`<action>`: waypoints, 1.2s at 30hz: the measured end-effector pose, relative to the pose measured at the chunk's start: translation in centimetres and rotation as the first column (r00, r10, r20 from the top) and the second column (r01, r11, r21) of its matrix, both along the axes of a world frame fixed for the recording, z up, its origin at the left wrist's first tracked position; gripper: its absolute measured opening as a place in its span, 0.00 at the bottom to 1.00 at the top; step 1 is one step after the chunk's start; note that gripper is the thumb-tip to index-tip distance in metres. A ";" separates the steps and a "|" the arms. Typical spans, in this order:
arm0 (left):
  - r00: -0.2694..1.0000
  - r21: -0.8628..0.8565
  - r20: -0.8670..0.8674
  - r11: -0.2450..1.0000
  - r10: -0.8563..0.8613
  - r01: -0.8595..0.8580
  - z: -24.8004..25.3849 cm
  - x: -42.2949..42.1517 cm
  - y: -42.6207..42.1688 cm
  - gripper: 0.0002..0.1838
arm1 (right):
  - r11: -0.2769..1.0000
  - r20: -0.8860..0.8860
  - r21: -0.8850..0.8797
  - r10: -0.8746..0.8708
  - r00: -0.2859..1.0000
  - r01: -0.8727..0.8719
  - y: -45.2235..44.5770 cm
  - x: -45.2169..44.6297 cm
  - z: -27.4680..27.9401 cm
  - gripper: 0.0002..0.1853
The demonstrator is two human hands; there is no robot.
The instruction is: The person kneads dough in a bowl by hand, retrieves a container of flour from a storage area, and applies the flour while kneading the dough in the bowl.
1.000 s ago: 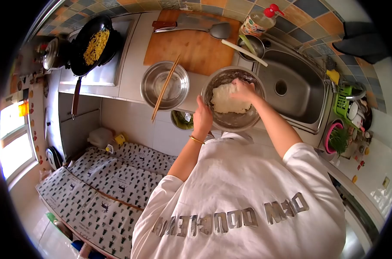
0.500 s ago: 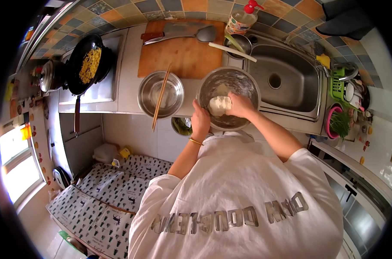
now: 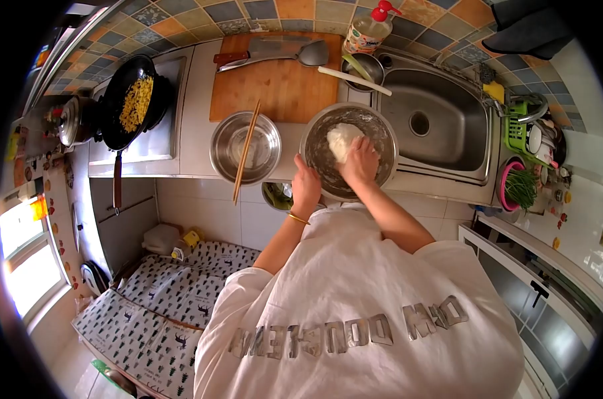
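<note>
A steel mixing bowl [image 3: 388,163] with floury inner walls stands at the counter's front edge, left of the sink. Inside it lies a lump of pale dough [image 3: 342,138]. My right hand [image 3: 361,161] is in the bowl, its curled fingers pressed against the lower right side of the dough. At the bowl's left rim, my left hand [image 3: 306,183] grips the wall, thumb up. Just to the left, a second steel bowl [image 3: 225,149] has a pair of wooden chopsticks [image 3: 248,147] across its rim.
Behind the bowls is a cutting board [image 3: 261,90] with a cleaver and a spatula [image 3: 313,53]. A black pan [image 3: 120,106] with yellow food sits on the stove. The sink [image 3: 441,126], small bowl with stalks and soap bottle [image 3: 366,33] are on the right.
The spread dough was gathered into a smaller lump and now lies farther back in the bowl. My right hand has shifted and turned, fingers pointing away. My left hand stays at the rim.
</note>
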State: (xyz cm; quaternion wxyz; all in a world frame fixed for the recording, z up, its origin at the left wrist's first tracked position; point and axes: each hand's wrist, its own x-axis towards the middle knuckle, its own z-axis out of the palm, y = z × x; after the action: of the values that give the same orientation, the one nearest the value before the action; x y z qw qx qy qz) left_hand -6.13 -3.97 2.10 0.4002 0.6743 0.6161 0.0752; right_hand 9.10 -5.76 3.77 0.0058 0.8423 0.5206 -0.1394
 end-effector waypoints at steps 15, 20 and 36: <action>0.998 0.031 0.063 0.999 -0.019 0.017 -0.8 -0.5 0.0 0.29 | 0.970 -0.723 -0.166 -0.241 0.648 0.176 6.2 6.5 -4.8 0.32; 0.999 -0.005 0.040 1.000 -0.015 0.015 -1.0 -0.4 0.1 0.29 | 0.947 -0.608 -0.258 -0.004 0.794 -0.193 5.5 8.0 -2.2 0.43; 0.996 0.009 0.061 0.998 0.060 -0.060 -0.7 0.0 -0.5 0.19 | 0.964 -0.480 0.051 -0.205 0.853 0.260 -1.1 6.4 1.1 0.44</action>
State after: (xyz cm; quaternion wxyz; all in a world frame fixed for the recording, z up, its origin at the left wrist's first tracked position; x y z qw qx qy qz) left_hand -6.09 -4.48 1.43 0.4126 0.6550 0.6233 0.1110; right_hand 15.52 -6.90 4.87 -0.1855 0.8389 0.4076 -0.3093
